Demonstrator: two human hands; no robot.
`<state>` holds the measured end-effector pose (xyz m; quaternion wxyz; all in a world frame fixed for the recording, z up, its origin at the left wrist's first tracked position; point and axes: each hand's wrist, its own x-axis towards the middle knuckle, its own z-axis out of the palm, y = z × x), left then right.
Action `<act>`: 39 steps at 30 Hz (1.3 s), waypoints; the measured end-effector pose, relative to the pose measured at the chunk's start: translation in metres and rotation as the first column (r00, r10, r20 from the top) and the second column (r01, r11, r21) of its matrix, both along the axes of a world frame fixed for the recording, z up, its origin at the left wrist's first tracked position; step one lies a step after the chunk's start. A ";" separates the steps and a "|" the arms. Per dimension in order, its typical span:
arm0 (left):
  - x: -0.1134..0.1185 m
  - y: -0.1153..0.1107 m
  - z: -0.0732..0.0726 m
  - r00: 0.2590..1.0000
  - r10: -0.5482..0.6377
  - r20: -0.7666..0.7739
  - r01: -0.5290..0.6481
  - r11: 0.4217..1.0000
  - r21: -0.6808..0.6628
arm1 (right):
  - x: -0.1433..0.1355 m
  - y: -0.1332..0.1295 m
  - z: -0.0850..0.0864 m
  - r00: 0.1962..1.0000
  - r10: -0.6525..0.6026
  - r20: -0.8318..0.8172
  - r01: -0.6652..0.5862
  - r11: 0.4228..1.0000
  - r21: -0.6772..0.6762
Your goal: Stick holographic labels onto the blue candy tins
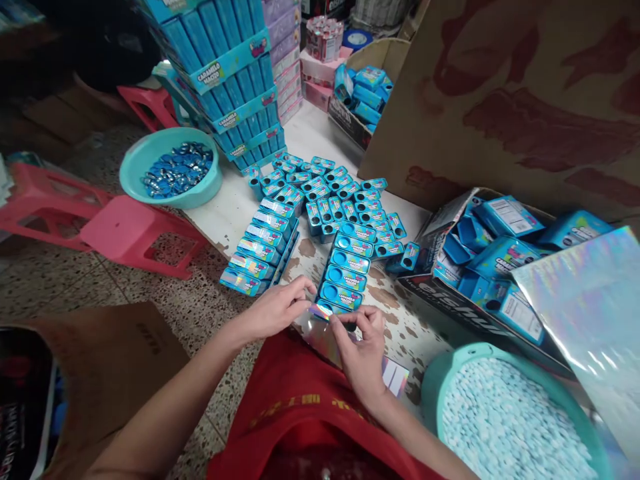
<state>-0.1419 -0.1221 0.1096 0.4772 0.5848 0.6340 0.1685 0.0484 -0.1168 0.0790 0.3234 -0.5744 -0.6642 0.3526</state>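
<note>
My left hand is closed, its fingertips pinched at the left end of a small shiny rainbow sticker. At the sticker's other end, my right hand has thumb and fingers pressed together on it. The sticker lies at the near end of a row of blue candy boxes with round recesses. To the left, a second row of blue boxes has shiny stickers on top. A shiny clear sheet lies below the hands, partly hidden.
Beyond are many loose blue boxes with dark holes and stacked display cartons. A turquoise basin holds wrapped blue pieces; another basin holds pale tablets. An open carton of blue packs and a holographic sheet are at right.
</note>
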 end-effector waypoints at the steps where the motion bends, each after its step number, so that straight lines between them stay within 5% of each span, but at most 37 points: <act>1: -0.001 0.002 0.000 1.000 -0.018 0.002 0.018 1.000 0.009 | 0.000 -0.001 0.000 1.000 0.000 0.017 -0.001 1.000 0.014; 6: -0.001 0.008 -0.005 0.997 -0.080 0.021 0.079 0.997 0.023 | 0.000 -0.001 -0.005 0.998 -0.027 0.062 0.022 0.997 0.076; 10: 0.006 0.007 -0.027 0.998 -0.057 0.015 0.057 0.998 -0.019 | 0.002 -0.001 -0.012 0.995 -0.096 0.006 0.096 0.995 0.012; 15: 0.020 -0.014 -0.056 0.969 0.173 -0.176 -0.188 0.979 -0.075 | 0.006 -0.001 -0.018 0.954 -0.224 -0.201 0.183 0.962 -0.205; 17: 0.032 -0.027 -0.058 0.931 0.356 -0.075 -0.355 0.934 0.030 | 0.005 0.001 -0.019 0.950 -0.231 -0.208 0.176 0.951 -0.253; 19: 0.046 -0.042 -0.060 0.920 0.390 0.048 -0.393 0.909 0.139 | 0.002 0.003 -0.019 0.962 -0.217 -0.165 0.172 0.953 -0.250; 21: 0.058 -0.058 -0.064 0.960 0.274 0.055 -0.279 0.942 0.186 | 0.001 0.006 -0.018 0.973 -0.189 -0.133 0.155 0.960 -0.233; 24: 0.061 -0.077 -0.076 0.961 0.225 -0.160 -0.196 0.964 0.182 | 0.017 0.013 -0.017 0.969 -0.107 -0.224 0.043 0.962 -0.271; 28: 0.053 -0.087 -0.083 0.951 0.202 -0.236 -0.174 0.975 0.135 | 0.077 0.019 -0.037 0.977 -0.147 -0.157 0.107 0.965 -0.240; 31: 0.067 -0.075 -0.085 0.993 -0.112 0.027 0.112 0.994 -0.001 | 0.126 0.010 -0.067 0.981 0.038 0.188 0.003 0.977 -0.213; 33: 0.089 -0.058 -0.090 0.957 -0.253 0.144 0.254 0.967 0.008 | 0.146 -0.001 -0.083 0.932 0.225 0.284 -0.123 0.934 -0.336; 36: 0.127 -0.028 -0.105 0.925 -0.374 0.060 0.366 0.924 0.112 | 0.156 -0.016 -0.094 0.906 0.323 0.272 -0.170 0.869 -0.465; 39: 0.153 -0.005 -0.121 0.865 -0.490 -0.105 0.498 0.865 0.066 | 0.154 -0.021 -0.092 0.897 0.317 0.307 -0.171 0.891 -0.420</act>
